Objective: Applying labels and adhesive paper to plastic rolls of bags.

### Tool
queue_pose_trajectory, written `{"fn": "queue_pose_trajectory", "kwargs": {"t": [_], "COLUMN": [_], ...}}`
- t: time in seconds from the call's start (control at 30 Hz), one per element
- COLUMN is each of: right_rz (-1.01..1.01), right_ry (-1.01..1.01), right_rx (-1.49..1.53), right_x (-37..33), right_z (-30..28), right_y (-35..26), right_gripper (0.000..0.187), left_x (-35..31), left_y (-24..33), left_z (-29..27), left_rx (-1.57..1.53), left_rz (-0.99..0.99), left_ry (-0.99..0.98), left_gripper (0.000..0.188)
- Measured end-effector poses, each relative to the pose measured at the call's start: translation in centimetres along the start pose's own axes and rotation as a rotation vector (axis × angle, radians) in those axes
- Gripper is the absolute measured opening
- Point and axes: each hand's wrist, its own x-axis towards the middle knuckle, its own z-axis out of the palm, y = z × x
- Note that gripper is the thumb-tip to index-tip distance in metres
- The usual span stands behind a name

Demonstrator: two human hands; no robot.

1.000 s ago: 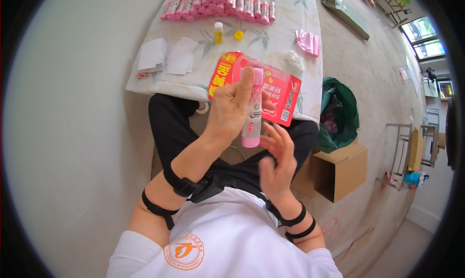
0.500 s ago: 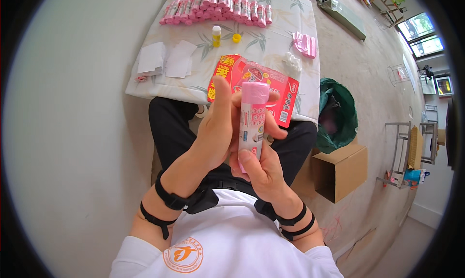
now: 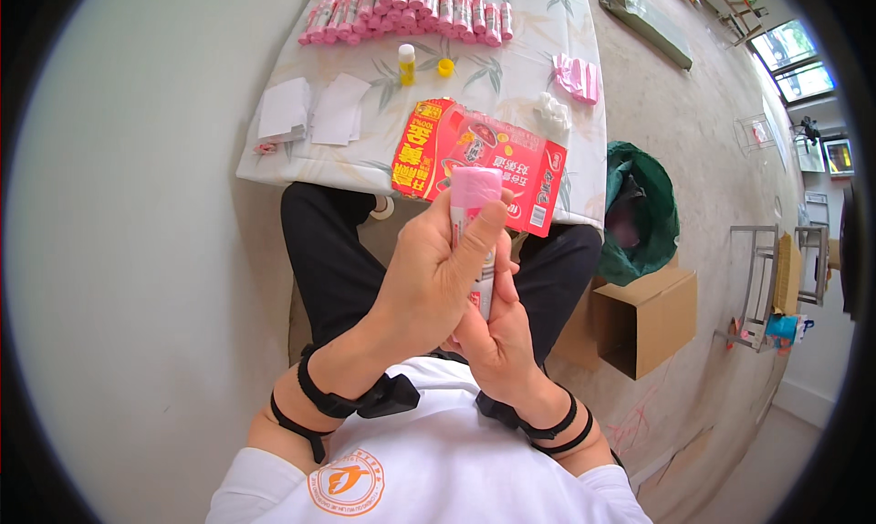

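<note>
A pink roll of plastic bags with a white printed paper band stands nearly upright in front of my chest. My left hand wraps its upper part, the thumb lying across the front of the band. Lower down, my right hand grips the same roll, its fingers along the right side. Both hands hide much of the band. Just beyond the roll, a flattened red printed carton lies at the table's near edge.
On the patterned tablecloth are piled pink rolls, white paper slips, a glue stick, its yellow cap, a pink bundle and crumpled white plastic. A green sack and cardboard box stand right.
My left hand has closed around the roll, its raised thumb coming down over the band. The roll has dropped slightly toward me, and my right hand still holds its lower part.
</note>
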Motion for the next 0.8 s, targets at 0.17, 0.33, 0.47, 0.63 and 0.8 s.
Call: {"fn": "queue_pose_trajectory", "kwargs": {"t": [0.17,0.33,0.47,0.63,0.8], "right_rz": [0.051,0.133,0.266,0.194,0.276], "right_ry": [-0.040,-0.104,-0.102,-0.301,-0.276], "right_rx": [0.056,-0.046,0.169,0.621,0.595], "right_x": [0.7,0.9,0.6,0.5,0.7], "right_z": [0.0,-0.9,-1.1,-1.8,-1.5], "right_y": [0.8,2.0,1.6,0.3,-0.6], "right_gripper": [0.055,0.021,0.023,0.039,0.047], "left_x": [0.8,1.8,2.0,0.3,-0.1], "left_y": [-1.2,-2.3,-1.9,0.2,1.0], "left_z": [-0.9,-2.2,-3.8,-2.9,-3.3], "left_rx": [-0.048,-0.012,-0.129,-0.112,-0.129], "left_rz": [-0.045,-0.248,-0.331,-0.245,-0.189], "left_ry": [0.063,0.009,-0.104,-0.223,-0.260], "left_gripper": [0.049,0.070,0.076,0.080,0.061]}}
